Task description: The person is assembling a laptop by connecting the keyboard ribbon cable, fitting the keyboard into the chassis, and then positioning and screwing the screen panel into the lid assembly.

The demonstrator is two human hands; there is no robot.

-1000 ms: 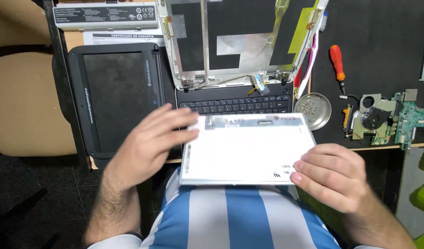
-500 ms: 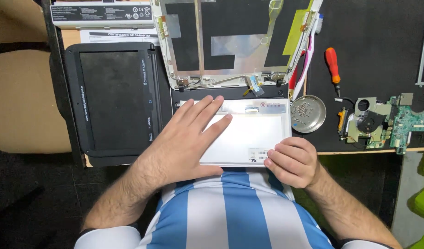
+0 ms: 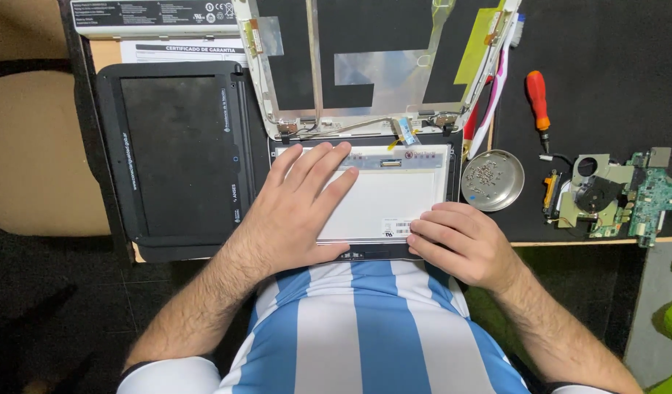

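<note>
Left hand [image 3: 296, 208] flat, fingers spread, on white screen panel [image 3: 390, 193]; right hand [image 3: 460, 244] curled, pressing its lower right corner, beside screw dish [image 3: 493, 180].

The screen panel [image 3: 383, 193] has moved from the lap onto the laptop base, left hand [image 3: 296, 208] flat on it.

The flat screen panel [image 3: 394, 193] is white with a grey strip along its top. The big plastic frame [image 3: 171, 157] beside it is black. The counter [image 3: 606, 44] has a black mat. The screwdriver [image 3: 536, 98] has an orange handle. The little round dish [image 3: 493, 180] is shiny silver. The circuit board [image 3: 653, 197] is green. The shirt [image 3: 358, 328] has blue and white stripes.
</note>
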